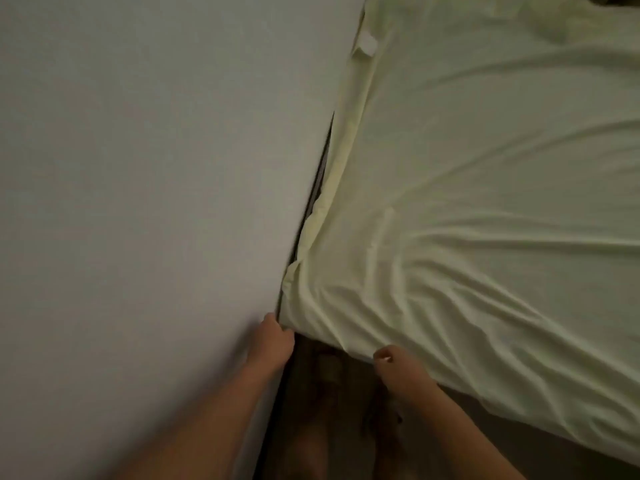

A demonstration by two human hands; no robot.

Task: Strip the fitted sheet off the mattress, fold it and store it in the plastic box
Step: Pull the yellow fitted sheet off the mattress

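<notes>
Low centre of frame, my left hand (pixel 275 341) and right hand (pixel 394 363) pinch the soft, light sheet (pixel 467 202) at its corner hem, where it should peel easily.

Fingertips of both hands (pixel 398 365) are hidden under the fitted sheet (pixel 485 202); the floor (pixel 322 410) at bottom centre is blurred.

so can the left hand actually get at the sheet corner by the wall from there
Probably yes. The left hand is already at the corner of the fitted sheet, fingers at its lower edge. The wall sits tight beside the mattress, leaving only a narrow dark gap, but the corner's end face is open.
</notes>
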